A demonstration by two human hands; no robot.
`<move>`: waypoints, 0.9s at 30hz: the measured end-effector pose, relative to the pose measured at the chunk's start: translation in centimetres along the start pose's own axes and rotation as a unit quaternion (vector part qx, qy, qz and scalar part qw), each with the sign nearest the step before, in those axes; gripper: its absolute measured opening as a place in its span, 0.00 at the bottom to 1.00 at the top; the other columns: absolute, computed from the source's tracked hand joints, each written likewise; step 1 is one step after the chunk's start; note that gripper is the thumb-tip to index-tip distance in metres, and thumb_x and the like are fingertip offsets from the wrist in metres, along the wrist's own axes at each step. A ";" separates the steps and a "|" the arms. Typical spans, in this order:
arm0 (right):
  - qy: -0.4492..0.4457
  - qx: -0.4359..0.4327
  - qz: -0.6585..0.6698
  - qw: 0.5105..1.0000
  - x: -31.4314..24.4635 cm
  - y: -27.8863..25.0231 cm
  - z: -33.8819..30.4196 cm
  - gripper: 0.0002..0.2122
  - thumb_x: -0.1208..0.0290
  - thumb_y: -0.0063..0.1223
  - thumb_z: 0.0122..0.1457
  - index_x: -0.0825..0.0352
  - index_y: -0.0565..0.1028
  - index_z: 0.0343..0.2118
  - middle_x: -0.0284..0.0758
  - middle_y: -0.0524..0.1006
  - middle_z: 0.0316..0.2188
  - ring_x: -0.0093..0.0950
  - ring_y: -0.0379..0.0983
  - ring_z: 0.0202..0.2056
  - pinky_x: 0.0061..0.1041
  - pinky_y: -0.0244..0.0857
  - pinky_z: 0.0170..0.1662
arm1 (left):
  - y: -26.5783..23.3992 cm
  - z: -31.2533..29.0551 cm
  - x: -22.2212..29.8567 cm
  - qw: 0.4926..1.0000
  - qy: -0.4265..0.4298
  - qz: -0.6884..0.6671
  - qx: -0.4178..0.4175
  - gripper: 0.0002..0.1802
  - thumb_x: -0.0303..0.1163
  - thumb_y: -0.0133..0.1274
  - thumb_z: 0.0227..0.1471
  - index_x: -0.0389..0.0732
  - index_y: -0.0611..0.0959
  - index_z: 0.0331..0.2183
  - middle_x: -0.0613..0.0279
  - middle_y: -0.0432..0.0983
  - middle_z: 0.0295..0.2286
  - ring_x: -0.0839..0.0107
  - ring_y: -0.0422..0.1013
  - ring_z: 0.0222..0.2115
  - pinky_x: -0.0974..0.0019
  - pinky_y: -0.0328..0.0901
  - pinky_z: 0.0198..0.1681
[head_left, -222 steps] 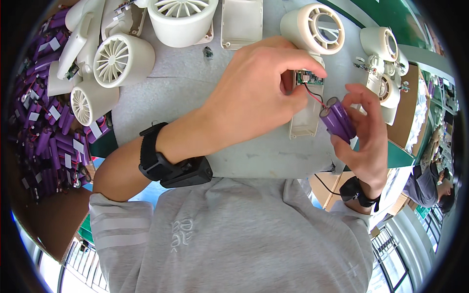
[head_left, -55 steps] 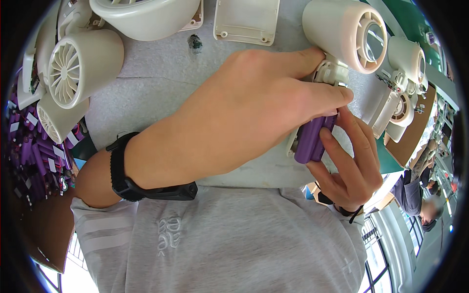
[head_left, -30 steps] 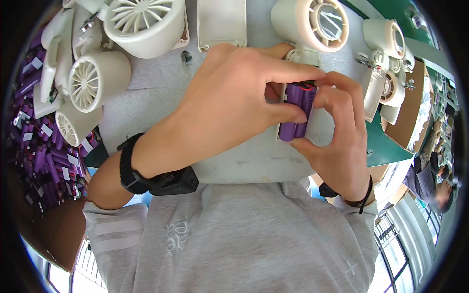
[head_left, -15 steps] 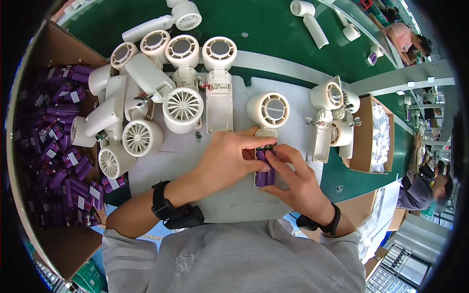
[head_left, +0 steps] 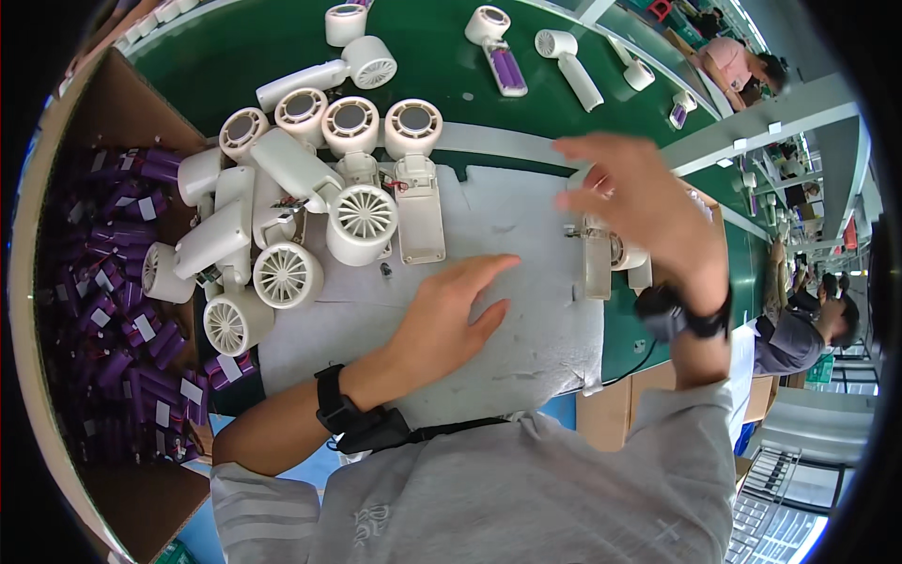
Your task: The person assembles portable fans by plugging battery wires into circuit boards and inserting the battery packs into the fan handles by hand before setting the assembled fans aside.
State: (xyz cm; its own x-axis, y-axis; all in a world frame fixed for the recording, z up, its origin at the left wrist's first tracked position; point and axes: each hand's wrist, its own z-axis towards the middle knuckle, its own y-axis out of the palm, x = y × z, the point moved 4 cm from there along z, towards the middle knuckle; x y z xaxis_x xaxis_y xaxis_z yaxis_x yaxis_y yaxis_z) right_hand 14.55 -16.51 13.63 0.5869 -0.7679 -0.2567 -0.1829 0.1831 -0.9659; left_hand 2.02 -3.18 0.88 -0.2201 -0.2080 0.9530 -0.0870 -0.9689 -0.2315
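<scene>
Green worktop point(head_left: 625, 324) w/ pale grey mat point(head_left: 536, 352) in a busy workshop. R hand point(head_left: 648, 202) is motion-blurred above/in front of the cream fan handle shell point(head_left: 597, 268) at the mat's R edge, partly hiding it & the fan parts there; its grip looks wide, fingers & thumb apart, no held item visible. Can't tell if it touches them. L hand point(head_left: 437, 315) is over the mat, grip wide, nothing in it, nearest the open handle shell point(head_left: 420, 226) of an upright-laid fan. Further L: piled fans point(head_left: 362, 221), then a cardboard box point(head_left: 155, 117) of purple battery packs point(head_left: 122, 221). Risks, imo: a quick R sweep could catch the small loose board point(head_left: 571, 230) & strain its wiring; a L forearm bump might slide the stacked fans; tangled pack leads could snag if one's pulled.
</scene>
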 end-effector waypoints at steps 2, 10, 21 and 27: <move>0.041 -0.015 -0.068 0.997 3.5 -2.4 3.1 0.22 0.62 0.60 0.52 0.72 0.73 0.47 0.48 0.77 0.37 0.35 0.75 0.34 0.32 0.68 0.41 | 0.2 -0.2 0.1 0.999 -0.010 0.007 -0.045 0.22 0.21 0.58 0.46 0.40 0.77 0.46 0.53 0.76 0.39 0.64 0.75 0.32 0.67 0.71 0.35; 0.280 -0.107 -0.090 0.950 22.2 1.9 16.7 0.28 0.53 0.61 0.48 0.78 0.74 0.41 0.52 0.76 0.39 0.47 0.73 0.43 0.37 0.66 0.48 | 0.3 -0.5 -0.4 0.997 0.054 0.003 -0.063 0.11 0.21 0.56 0.47 0.38 0.81 0.37 0.56 0.77 0.30 0.66 0.73 0.23 0.68 0.68 0.26; 0.245 -0.043 -0.118 0.961 35.9 1.1 20.9 0.28 0.48 0.62 0.45 0.70 0.76 0.40 0.45 0.77 0.38 0.39 0.76 0.37 0.37 0.73 0.34 | 0.5 0.2 -0.4 0.993 0.051 0.002 -0.103 0.09 0.19 0.56 0.46 0.36 0.81 0.33 0.56 0.76 0.30 0.63 0.74 0.25 0.66 0.69 0.28; 0.322 -0.072 0.182 0.926 36.2 0.3 21.8 0.27 0.45 0.60 0.48 0.66 0.77 0.38 0.35 0.75 0.31 0.31 0.73 0.31 0.31 0.70 0.31 | 0.1 0.8 -0.6 0.995 -0.013 0.002 -0.102 0.09 0.19 0.57 0.44 0.37 0.82 0.33 0.58 0.76 0.30 0.62 0.74 0.27 0.66 0.70 0.29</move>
State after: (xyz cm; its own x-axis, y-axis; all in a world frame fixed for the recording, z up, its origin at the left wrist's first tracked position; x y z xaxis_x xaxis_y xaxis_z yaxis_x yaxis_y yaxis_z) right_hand 52.96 -30.82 3.36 -0.1176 -0.8871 -0.4463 -0.4070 0.4529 -0.7932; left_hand 2.94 -3.30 0.43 -0.1966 -0.2176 0.9560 -0.2822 -0.9212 -0.2678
